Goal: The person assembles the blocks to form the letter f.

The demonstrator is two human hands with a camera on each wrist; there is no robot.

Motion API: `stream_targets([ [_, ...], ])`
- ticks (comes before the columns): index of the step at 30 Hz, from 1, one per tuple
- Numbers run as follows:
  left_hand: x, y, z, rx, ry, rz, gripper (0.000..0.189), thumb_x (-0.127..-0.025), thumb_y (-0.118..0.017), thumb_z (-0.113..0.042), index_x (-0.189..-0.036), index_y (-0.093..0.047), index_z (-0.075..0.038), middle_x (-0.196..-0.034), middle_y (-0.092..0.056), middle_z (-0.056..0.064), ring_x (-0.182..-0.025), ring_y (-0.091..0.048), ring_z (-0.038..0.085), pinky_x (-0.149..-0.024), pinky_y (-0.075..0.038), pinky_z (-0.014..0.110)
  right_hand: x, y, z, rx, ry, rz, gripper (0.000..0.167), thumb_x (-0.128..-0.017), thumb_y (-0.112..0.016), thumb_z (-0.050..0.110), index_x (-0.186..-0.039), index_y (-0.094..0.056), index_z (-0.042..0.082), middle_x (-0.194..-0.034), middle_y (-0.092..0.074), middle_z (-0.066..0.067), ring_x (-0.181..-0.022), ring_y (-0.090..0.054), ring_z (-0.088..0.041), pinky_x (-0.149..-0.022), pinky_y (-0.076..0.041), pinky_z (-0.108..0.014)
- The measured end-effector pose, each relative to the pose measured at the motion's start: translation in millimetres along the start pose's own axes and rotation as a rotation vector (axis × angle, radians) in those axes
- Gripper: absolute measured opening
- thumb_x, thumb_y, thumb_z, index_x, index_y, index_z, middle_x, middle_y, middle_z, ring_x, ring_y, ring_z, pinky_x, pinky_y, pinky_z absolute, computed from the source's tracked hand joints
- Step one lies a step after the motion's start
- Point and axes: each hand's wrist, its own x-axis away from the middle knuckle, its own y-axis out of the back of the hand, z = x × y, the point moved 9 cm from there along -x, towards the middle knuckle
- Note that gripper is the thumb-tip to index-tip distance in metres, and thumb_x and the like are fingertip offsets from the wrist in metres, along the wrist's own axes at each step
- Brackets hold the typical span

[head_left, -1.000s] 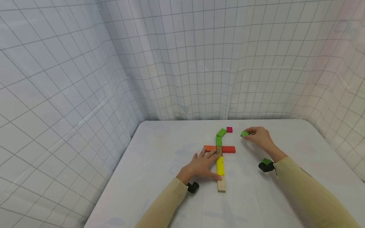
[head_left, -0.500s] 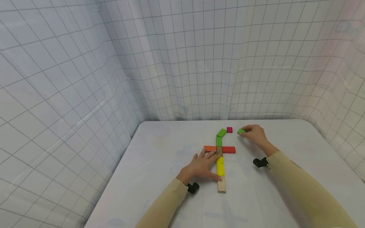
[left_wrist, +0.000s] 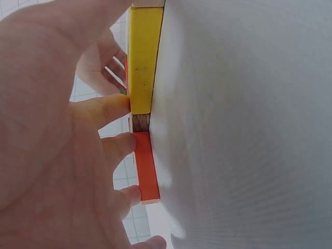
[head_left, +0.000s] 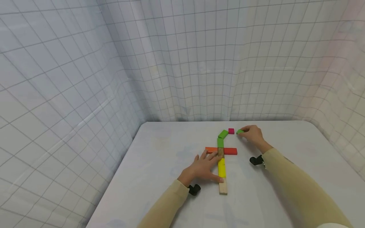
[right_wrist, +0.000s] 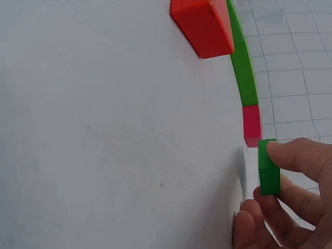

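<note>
Between thumb and fingers, my right hand (head_left: 253,134) pinches a small green block (right_wrist: 268,176) close beside a pink block (head_left: 231,131). From the pink block, two green blocks (head_left: 223,134) curve down to a brown block (head_left: 220,152). An orange block (left_wrist: 147,166) and a red block (head_left: 230,151) stick out left and right of the brown one. Below it lie a yellow block (head_left: 221,168) and a pale wooden block (head_left: 223,188) in line. My left hand (head_left: 201,168) spreads its fingers along the left side, fingertips touching the orange and yellow blocks and thumb at the pale one.
White cloth covers the table (head_left: 159,158). Grid-patterned curtains (head_left: 182,63) hang behind it and on both sides. Black wrist devices, one at the left wrist (head_left: 195,189) and one at the right (head_left: 256,160), sit low over the cloth.
My right hand has moved left with the green block, nearing the pink one. Another green block, seen by the right wrist a second ago, is now hidden by the sleeve. The left hand stays put.
</note>
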Motion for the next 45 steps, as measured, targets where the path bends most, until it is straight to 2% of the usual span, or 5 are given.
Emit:
stream_targets([
  [4, -1.0, -2.1, -0.2, -0.006, 0.001, 0.001, 0.100, -0.077, -0.069, -0.076, -0.159, -0.025, -0.041, -0.169, -0.008, -0.009, -0.153, 0.000, 0.035, -0.116, -0.009, 0.067, -0.9, -1.0, -3.5, 0.006, -0.009, -0.004, 0.044, -0.090, -0.074, 0.022, -0.125, -0.067, -0.004, -0.120, -0.065, -0.022, -0.103, -0.056, -0.032, -0.085, -0.050, -0.042],
  [13, 1.3, 1.6, -4.5, -0.014, -0.005, 0.002, 0.100, -0.078, -0.069, -0.074, -0.160, -0.025, -0.038, -0.169, -0.009, -0.006, -0.153, -0.001, 0.037, -0.116, -0.010, 0.067, -6.2, -6.5, -7.0, 0.063, -0.018, 0.006, 0.044, -0.090, -0.075, 0.024, -0.125, -0.068, -0.003, -0.124, -0.064, -0.023, -0.113, -0.054, -0.037, -0.094, -0.047, -0.049],
  [19, 2.2, 0.2, -4.9, -0.012, -0.001, 0.013, 0.099, -0.079, -0.068, -0.073, -0.160, -0.025, -0.038, -0.169, -0.009, -0.007, -0.153, 0.000, 0.037, -0.116, -0.009, 0.066, -3.3, -9.8, -6.1, 0.083, -0.016, 0.026, 0.047, -0.091, -0.074, 0.028, -0.128, -0.066, -0.001, -0.121, -0.063, -0.024, -0.107, -0.054, -0.037, -0.092, -0.047, -0.049],
  [25, 1.4, -2.6, -2.7, -0.032, 0.005, 0.016, 0.100, -0.078, -0.067, -0.075, -0.160, -0.023, -0.039, -0.169, -0.008, -0.007, -0.153, -0.001, 0.037, -0.116, -0.009, 0.066, -5.2, -13.7, -9.1, 0.073, -0.015, 0.047, 0.051, -0.090, -0.076, 0.028, -0.132, -0.064, 0.002, -0.124, -0.061, -0.026, -0.109, -0.053, -0.039, -0.093, -0.048, -0.050],
  [45, 0.0, -1.6, -1.4, -0.052, -0.003, 0.006, 0.099, -0.080, -0.063, -0.077, -0.161, -0.020, -0.040, -0.169, -0.006, -0.007, -0.153, -0.002, 0.038, -0.115, -0.006, 0.068, -11.9, -15.6, -10.6, 0.087, 0.023, 0.043, 0.051, -0.088, -0.079, 0.028, -0.130, -0.065, 0.003, -0.118, -0.064, -0.023, -0.104, -0.056, -0.037, -0.089, -0.048, -0.049],
])
